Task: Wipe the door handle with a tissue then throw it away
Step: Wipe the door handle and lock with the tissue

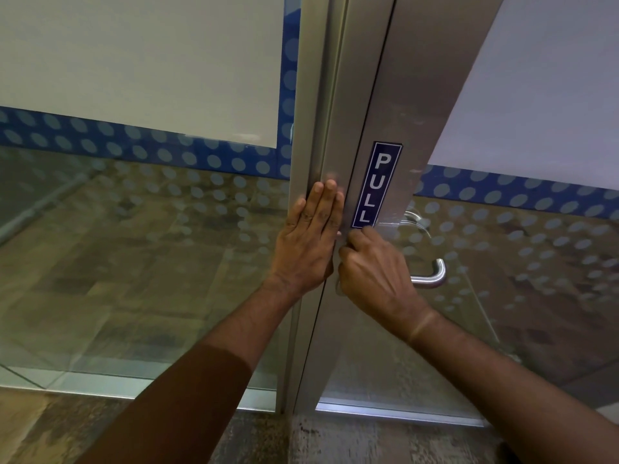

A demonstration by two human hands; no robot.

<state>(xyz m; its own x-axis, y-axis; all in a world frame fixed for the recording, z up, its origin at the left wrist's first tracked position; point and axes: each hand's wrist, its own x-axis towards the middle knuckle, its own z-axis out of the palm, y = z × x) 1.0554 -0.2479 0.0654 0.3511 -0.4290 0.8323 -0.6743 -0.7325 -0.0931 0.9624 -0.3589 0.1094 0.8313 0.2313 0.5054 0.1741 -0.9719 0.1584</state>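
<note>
A brushed-metal lever door handle (432, 275) sticks out to the right from the metal stile of a glass door (395, 105). My right hand (375, 276) is closed around the handle's inner part near the stile and hides it. Small pale bits of tissue (339, 285) peek out at the left edge of that hand; the rest is hidden. My left hand (310, 242) lies flat with its fingers pointing up, pressed on the door's edge beside the frame (310, 95). It holds nothing.
A blue PULL sticker (376, 185) runs down the stile just above my right hand. A second handle (415, 218) shows through the glass on the far side. Glass panels with blue dotted bands stand left and right. Below lie the metal threshold and a stone-patterned floor (301, 440).
</note>
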